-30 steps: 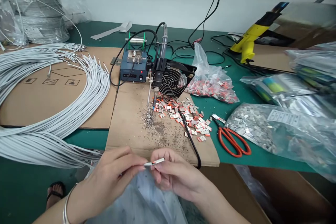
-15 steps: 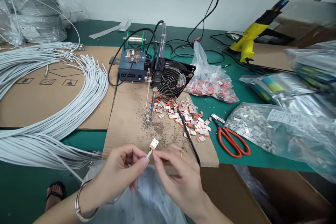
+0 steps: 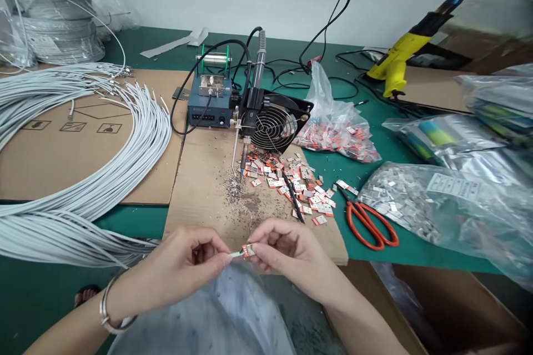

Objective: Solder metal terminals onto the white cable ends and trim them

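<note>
the left hand (image 3: 195, 258) pinches a white cable (image 3: 235, 255); the right hand (image 3: 287, 249) grips the small connector (image 3: 249, 250) at its end, both at six o'clock, just off the near edge of the cardboard (image 3: 208, 199). the soldering iron (image 3: 255, 89) stands at twelve, scissors (image 3: 370, 224) lie on the counter (image 3: 328, 169) around four.

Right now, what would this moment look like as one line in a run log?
left hand: pinching white cable | right hand: holding small connector | orange-handled scissors: lying on green table
</note>
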A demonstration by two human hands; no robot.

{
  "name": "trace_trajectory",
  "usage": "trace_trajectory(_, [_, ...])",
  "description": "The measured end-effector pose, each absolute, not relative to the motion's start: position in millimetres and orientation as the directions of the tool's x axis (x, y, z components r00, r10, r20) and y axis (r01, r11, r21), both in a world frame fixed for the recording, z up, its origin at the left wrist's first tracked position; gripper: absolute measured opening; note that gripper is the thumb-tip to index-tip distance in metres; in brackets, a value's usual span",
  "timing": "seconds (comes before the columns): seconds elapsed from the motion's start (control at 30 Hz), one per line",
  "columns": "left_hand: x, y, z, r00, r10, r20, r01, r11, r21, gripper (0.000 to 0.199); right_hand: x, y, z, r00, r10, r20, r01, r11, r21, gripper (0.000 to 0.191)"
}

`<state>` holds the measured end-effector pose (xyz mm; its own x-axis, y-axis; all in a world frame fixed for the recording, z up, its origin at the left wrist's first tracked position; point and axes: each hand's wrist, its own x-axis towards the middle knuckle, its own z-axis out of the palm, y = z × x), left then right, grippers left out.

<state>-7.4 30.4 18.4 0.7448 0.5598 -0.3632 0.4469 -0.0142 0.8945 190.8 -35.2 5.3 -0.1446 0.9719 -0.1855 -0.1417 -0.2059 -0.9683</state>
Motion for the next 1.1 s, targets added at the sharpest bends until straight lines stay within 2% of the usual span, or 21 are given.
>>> trace_trajectory(0.07, [-6.3,32.0,17.2,0.733,0.58,-0.354,0.446,-0.017,0.895,0.03,188.4,-35.7,3.3,-0.122,0.972,-0.203,-0.108,-0.217,-0.97,0.019])
trace_trajectory(0.1, [-5.5,32.5,16.6,0.727,0.598,-0.336,0.443,-0.036,0.896,0.029,187.2,-36.9,2.2,-0.078,0.984,-0.158,-0.045,-0.162,-0.986,0.016])
trace_trajectory(0.17, [-3.6,32.9,16.1,0.718,0.643,-0.266,0.437,-0.118,0.892,0.026,185.6,-40.5,0.5,0.035,0.998,0.055,0.197,0.047,-0.979,0.006])
trace_trajectory(0.27, [-0.7,32.1,17.6,0.715,0.68,-0.161,0.438,-0.257,0.861,0.024,184.1,-45.2,0.4,0.04,0.923,0.384,0.556,0.299,-0.776,0.015])
trace_trajectory(0.33, [0.6,30.7,18.8,0.722,0.68,-0.131,0.445,-0.31,0.84,0.022,182.5,-46.1,1.4,-0.024,0.893,0.449,0.651,0.355,-0.671,0.015])
trace_trajectory(0.43, [0.9,28.6,19.0,0.738,0.664,-0.118,0.467,-0.377,0.8,0.019,179.8,-44.3,1.8,-0.069,0.874,0.48,0.7,0.386,-0.601,0.012])
trace_trajectory(0.67, [0.4,27.3,13.9,0.786,0.613,-0.079,0.462,-0.498,0.734,0.015,181.4,-43.3,1.5,-0.104,0.894,0.436,0.682,0.383,-0.624,0.009])
trace_trajectory(0.83, [1.2,29.7,16.9,0.792,0.596,-0.132,0.456,-0.434,0.777,0.021,182.8,-42.1,-0.2,-0.035,0.9,0.434,0.611,0.363,-0.704,0.013])
trace_trajectory(0.97, [0.2,33.4,18.5,0.794,0.586,-0.161,0.415,-0.329,0.849,0.024,182.4,-38.3,-3.2,0.07,0.955,0.287,0.414,0.234,-0.88,0.012])
trace_trajectory(1.1, [0.2,38.8,16.5,0.778,0.609,-0.151,0.385,-0.272,0.882,0.024,185.3,-35.1,-0.2,0.079,0.994,0.081,0.169,0.066,-0.983,0.003])
